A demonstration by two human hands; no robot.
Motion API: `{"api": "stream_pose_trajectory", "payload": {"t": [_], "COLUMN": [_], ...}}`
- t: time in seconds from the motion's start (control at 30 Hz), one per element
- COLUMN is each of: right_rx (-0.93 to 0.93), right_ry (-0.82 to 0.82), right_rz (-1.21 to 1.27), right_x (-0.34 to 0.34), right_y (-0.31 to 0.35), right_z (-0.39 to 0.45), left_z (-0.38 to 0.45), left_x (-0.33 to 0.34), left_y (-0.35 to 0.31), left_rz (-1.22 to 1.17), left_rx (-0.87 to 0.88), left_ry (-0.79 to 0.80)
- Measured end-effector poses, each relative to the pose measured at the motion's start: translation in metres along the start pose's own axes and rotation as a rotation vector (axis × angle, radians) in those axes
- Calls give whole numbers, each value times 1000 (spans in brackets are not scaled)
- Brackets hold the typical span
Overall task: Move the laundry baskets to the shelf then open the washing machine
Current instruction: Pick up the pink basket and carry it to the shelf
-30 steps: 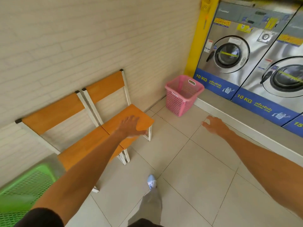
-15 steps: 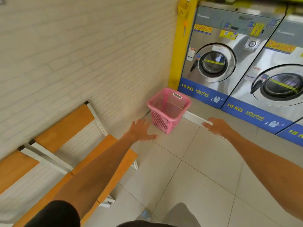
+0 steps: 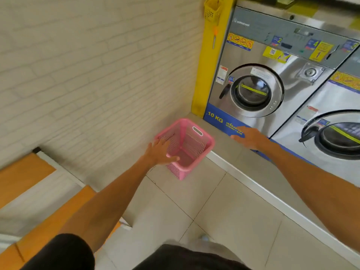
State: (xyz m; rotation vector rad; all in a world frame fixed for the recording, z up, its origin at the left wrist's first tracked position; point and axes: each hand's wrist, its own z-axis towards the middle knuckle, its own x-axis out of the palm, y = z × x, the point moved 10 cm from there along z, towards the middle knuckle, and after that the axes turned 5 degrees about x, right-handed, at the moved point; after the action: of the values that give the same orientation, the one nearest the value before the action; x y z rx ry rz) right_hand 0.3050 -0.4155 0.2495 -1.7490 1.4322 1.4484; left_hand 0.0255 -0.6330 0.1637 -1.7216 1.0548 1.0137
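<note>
A pink plastic laundry basket stands empty on the tiled floor in the corner, between the brick wall and the washing machines. My left hand is spread over its near left rim, fingers apart, holding nothing. My right hand hovers open to the right of the basket, in front of the blue "10 KG" band of the nearest washing machine. That machine's round door is closed, with a black handle on its left side.
A second washing machine stands at the right on the same raised grey plinth. Orange chairs line the wall at lower left. A yellow pillar with a small yellow hanging basket marks the corner.
I have stepped closer to the corner. The basket now sits right under my left hand, which reached forward onto its rim. My right hand moved forward too. The green basket left the view.
</note>
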Motion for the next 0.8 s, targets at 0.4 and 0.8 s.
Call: {"api": "stream_pose_trajectory", "payload": {"t": [0.4,0.8], "right_rx": [-167,-227], "right_ry": [232,468], "right_rz": [-162,-182], "right_x": [2,80], "right_y": [6,57], "right_z": [231,386], "left_z": [131,191], "left_x": [43,88], "left_y": [34,65], "left_rz": [-215,-503], "left_rx": [-322,-658], "left_ry": [12,76]}}
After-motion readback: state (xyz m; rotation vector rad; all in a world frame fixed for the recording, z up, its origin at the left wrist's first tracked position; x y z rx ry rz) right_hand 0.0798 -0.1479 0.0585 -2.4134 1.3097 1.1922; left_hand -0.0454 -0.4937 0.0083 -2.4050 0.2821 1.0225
